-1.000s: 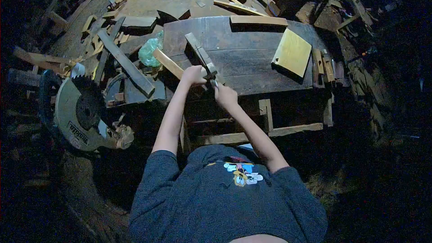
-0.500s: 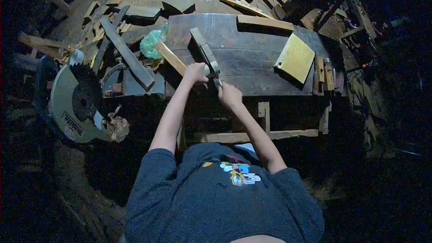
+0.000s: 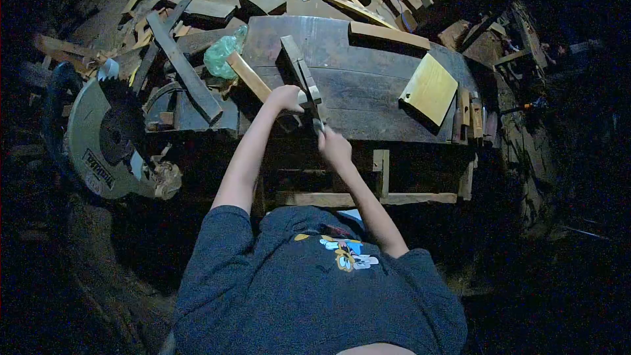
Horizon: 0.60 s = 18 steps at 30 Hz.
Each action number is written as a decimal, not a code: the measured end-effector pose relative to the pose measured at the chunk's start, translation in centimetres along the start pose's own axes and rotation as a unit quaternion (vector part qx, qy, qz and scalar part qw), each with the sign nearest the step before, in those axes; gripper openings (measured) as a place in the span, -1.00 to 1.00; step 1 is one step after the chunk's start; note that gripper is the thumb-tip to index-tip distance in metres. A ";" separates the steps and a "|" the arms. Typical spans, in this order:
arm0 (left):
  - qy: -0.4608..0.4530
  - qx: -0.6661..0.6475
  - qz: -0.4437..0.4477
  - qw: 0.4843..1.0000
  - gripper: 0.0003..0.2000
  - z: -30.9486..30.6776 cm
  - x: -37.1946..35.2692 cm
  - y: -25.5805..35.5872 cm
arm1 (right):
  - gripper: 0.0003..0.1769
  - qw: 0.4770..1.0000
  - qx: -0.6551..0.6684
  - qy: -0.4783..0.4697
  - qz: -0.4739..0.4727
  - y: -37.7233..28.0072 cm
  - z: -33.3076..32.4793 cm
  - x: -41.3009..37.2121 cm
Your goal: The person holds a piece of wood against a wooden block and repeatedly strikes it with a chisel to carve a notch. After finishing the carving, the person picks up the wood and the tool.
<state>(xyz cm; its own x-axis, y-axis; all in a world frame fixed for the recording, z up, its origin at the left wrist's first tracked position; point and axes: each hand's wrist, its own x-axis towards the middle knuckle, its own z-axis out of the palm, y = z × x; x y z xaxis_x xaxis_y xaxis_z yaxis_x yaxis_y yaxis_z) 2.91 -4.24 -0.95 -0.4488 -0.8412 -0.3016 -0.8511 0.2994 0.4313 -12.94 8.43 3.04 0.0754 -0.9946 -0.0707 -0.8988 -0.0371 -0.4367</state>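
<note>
My left hand [image 3: 284, 97] is closed at the near end of a long, narrow grey wooden piece [image 3: 293, 56] lying slantwise on the dark workbench [image 3: 358, 85]. A pale block-like end [image 3: 311, 95] of it shows beside my thumb. My right hand [image 3: 336, 148] is closed at the bench's front edge around a tool with a shiny metal part [image 3: 318, 125]; I cannot tell its kind. A lighter wooden strip [image 3: 248, 76] runs up from behind my left wrist toward a green plastic bag [image 3: 223, 56].
A circular saw blade [image 3: 118, 128] with a guard stands at the left. A yellowish board [image 3: 430, 89] and small wooden blocks [image 3: 471, 112] lie on the right of the bench. A wooden beam [image 3: 388, 36] rests along its back edge. Grey planks [image 3: 184, 66] and offcuts lie left.
The whole view has shifted slightly. My right hand sits a little lower and farther from my left hand, and more of the shiny metal part shows. Both hands keep their grip.
</note>
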 end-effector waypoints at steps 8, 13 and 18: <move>-0.077 -0.085 0.064 0.991 -0.53 2.8 3.9 -4.1 | -0.74 0.999 -0.049 0.014 -0.008 3.6 2.0 -5.0; -0.090 -0.144 0.075 0.983 -0.53 1.8 3.5 -4.0 | -0.75 0.998 -0.007 0.031 -0.048 4.6 2.5 -5.8; -0.084 -0.107 -0.002 0.991 -0.46 0.8 3.2 -3.5 | -0.78 0.996 -0.001 0.085 -0.032 0.9 4.2 1.9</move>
<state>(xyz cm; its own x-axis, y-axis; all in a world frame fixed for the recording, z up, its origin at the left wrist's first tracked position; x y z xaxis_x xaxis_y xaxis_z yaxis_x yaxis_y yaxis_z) 4.21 -7.65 -4.08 -0.4998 -0.7504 -0.4326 -0.7835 0.1788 0.5951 -11.84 6.92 -1.26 0.0584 -0.9923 0.1095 -0.8951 -0.1006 -0.4344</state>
